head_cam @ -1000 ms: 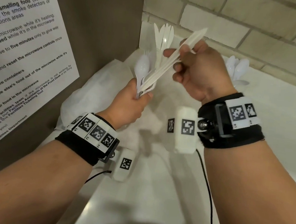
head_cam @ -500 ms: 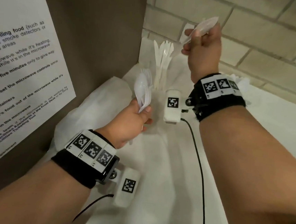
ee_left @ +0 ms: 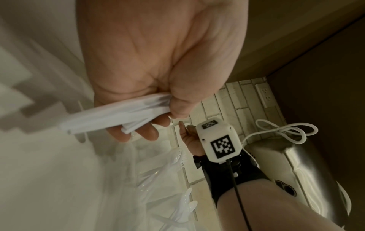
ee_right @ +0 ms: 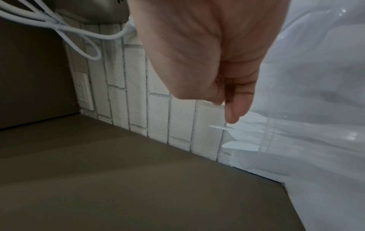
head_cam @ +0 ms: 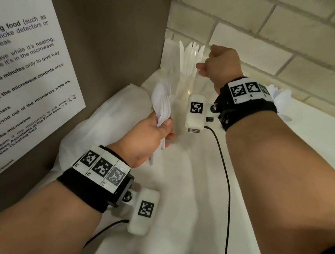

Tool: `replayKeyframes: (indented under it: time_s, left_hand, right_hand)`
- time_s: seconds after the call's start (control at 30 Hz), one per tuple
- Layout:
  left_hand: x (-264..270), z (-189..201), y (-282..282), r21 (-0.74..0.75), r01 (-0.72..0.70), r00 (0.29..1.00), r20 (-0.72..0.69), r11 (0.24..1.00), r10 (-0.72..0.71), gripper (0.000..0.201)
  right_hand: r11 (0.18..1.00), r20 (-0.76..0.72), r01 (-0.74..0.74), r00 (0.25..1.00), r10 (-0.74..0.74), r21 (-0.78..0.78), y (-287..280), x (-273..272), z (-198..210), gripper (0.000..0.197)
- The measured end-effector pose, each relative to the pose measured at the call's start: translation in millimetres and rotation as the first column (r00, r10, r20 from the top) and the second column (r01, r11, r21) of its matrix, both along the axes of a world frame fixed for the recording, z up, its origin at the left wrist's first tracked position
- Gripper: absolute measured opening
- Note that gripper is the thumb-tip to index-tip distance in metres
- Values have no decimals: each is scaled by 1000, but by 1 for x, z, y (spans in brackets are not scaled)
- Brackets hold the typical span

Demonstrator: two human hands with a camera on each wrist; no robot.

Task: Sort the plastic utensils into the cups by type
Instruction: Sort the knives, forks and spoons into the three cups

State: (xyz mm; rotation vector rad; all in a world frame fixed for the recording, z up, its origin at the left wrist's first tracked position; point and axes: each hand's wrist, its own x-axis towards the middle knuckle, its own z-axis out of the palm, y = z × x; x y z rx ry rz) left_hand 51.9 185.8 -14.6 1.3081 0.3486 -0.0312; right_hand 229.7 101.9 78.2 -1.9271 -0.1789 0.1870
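My left hand (head_cam: 151, 137) grips a bundle of white plastic spoons and forks (head_cam: 162, 102) upright over the counter; the left wrist view shows their handles (ee_left: 118, 117) pinched between thumb and fingers. In the back corner a clear cup (head_cam: 184, 85) holds several white knives (head_cam: 191, 54), blades up. My right hand (head_cam: 221, 64) is against the right side of those blades, fingers curled and thumb pinched at them. In the right wrist view one finger (ee_right: 234, 115) touches a knife blade (ee_right: 219, 127) sticking out of the cup (ee_right: 265, 134). White spoons (head_cam: 282, 97) show behind the right wrist.
A brown panel with a printed notice (head_cam: 24, 72) walls off the left. A crumpled white bag (head_cam: 105, 121) lies on the white counter (head_cam: 177, 189). Behind is a brick wall (head_cam: 273, 34). A black cable (head_cam: 227, 173) hangs from the right wrist. A steel appliance (ee_left: 306, 171) stands nearby.
My right hand drew the knives out of the left hand's bundle, lifted them high, then came down to the knife cup. The left hand sank a little with the rest.
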Motion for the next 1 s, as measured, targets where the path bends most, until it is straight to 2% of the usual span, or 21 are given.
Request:
replayKeyframes:
  time_s: [0.1, 0.17, 0.33, 0.4, 0.47, 0.53, 0.67, 0.73, 0.8, 0.9, 1.0]
  left_hand:
    - [-3, 1, 1, -80, 41, 999, 17, 996, -39, 13]
    - [-6, 3, 2, -161, 77, 997, 37, 984, -72, 12]
    - [-13, 9, 3, -314, 218, 974, 122, 924, -189, 15]
    - [-17, 10, 3, -359, 264, 963, 147, 895, -225, 23]
    - [-19, 10, 2, -368, 288, 956, 163, 884, -244, 28]
    - [-21, 10, 0, -353, 292, 955, 165, 889, -248, 30]
    - [-23, 10, -8, -298, 231, 970, 144, 926, -196, 30]
    - [-25, 9, -13, -255, 211, 973, 151, 943, -177, 27]
    - [-25, 8, -16, -219, 193, 975, 155, 956, -161, 29]
    - [-24, 7, -15, -174, 201, 971, 163, 964, -174, 34]
    - [-25, 8, -14, -210, 246, 961, 179, 946, -211, 42]
  right_hand:
    - [997, 49, 1, 999, -5, 79, -10, -16, 6, 42]
    - [992, 59, -49, 997, 42, 115, -17, -32, 8, 36]
    - [963, 44, -258, 966, 255, 80, -34, -75, 3, 18]
    - [953, -4, -301, 954, 301, 45, -39, -87, -1, 22]
    - [947, -45, -319, 946, 320, 16, -43, -95, -6, 32]
    - [947, -57, -319, 946, 320, 27, -45, -102, -9, 32]
    - [941, -134, -273, 944, 302, 197, -50, -109, -10, 19]
    - [925, -168, -263, 934, 315, 274, -51, -112, -9, 20]
    - [935, -144, -263, 942, 302, 239, -52, -114, -8, 18]
    - [957, -28, -280, 959, 283, 71, -53, -115, -8, 14]
    - [963, 94, -259, 959, 266, -75, -54, -113, -10, 10]
